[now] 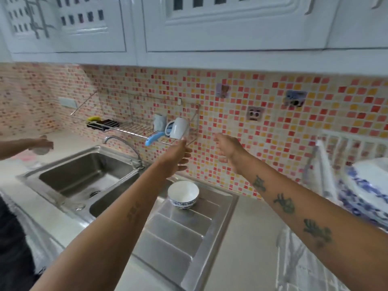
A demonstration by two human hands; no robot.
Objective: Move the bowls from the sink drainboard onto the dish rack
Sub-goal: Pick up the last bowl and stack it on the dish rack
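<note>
Both my hands are up in front of the tiled wall, empty: left hand (178, 157) with fingers loosely curled, right hand (228, 149) with fingers spread. The blue-and-white bowl (183, 194) sits upright at the far end of the steel drainboard (178, 238), below my left hand. It looks like porcelain: stiff, breakable, probably wet and slippery, so I'd pinch the rim, thumb inside. The dish rack (354, 148) stands at the right, already holding plates.

White upper cabinets (134, 24) span 12 o'clock. Below them, mosaic tile backsplash (273, 114) in red, orange, yellow, cream. Pale countertop (252, 234) runs 9 to 5 o'clock. Grey wall outlet (67, 102) at 10 o'clock. Even daylight, soft reflections.
</note>
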